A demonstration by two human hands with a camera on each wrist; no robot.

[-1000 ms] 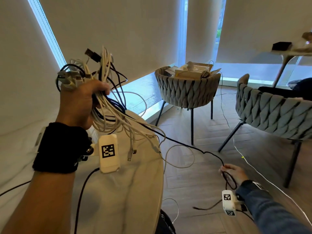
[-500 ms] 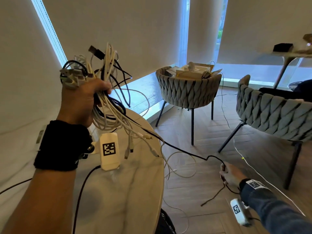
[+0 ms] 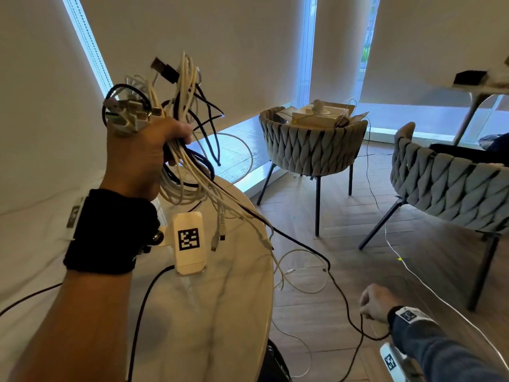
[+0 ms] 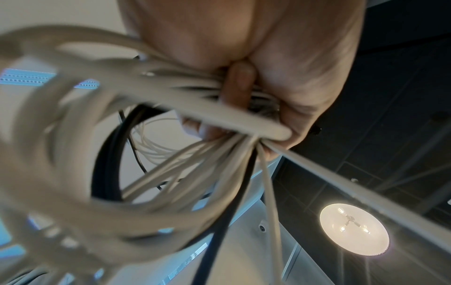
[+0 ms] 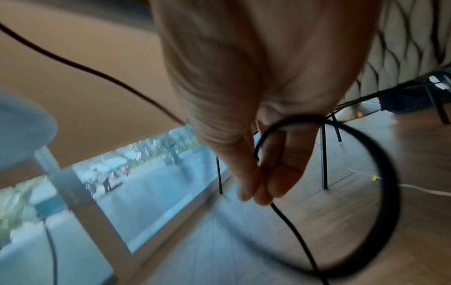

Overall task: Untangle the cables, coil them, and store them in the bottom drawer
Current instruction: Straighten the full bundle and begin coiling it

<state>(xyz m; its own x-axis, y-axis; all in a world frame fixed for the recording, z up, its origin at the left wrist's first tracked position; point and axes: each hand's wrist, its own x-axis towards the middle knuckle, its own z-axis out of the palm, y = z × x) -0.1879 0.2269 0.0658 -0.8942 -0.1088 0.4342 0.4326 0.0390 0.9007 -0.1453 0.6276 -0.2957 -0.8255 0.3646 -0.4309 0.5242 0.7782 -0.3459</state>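
Note:
My left hand [image 3: 148, 153] is raised above the round marble table [image 3: 220, 312] and grips a tangled bundle of white and black cables [image 3: 179, 128] with several plugs sticking out. In the left wrist view the fingers [image 4: 238, 84] curl round the cable bundle [image 4: 171, 154]. One black cable [image 3: 303, 245] runs from the bundle down to my right hand [image 3: 376, 303], low over the floor to the right. The right hand [image 5: 258, 185] pinches that black cable [image 5: 292, 231], which loops round the fingers. No drawer is in view.
Two woven grey chairs [image 3: 311, 147] [image 3: 454, 188] stand on the wooden floor; the far one holds boxes. A thin white cable [image 3: 429, 285] crosses the floor at right, and a white loop [image 3: 303, 271] hangs beside the table edge. Blinds cover the windows.
My right hand has drawn the black cable down and to the right, away from the bundle, and the cable now hangs slacker. The left hand keeps holding the bundle up, slightly higher.

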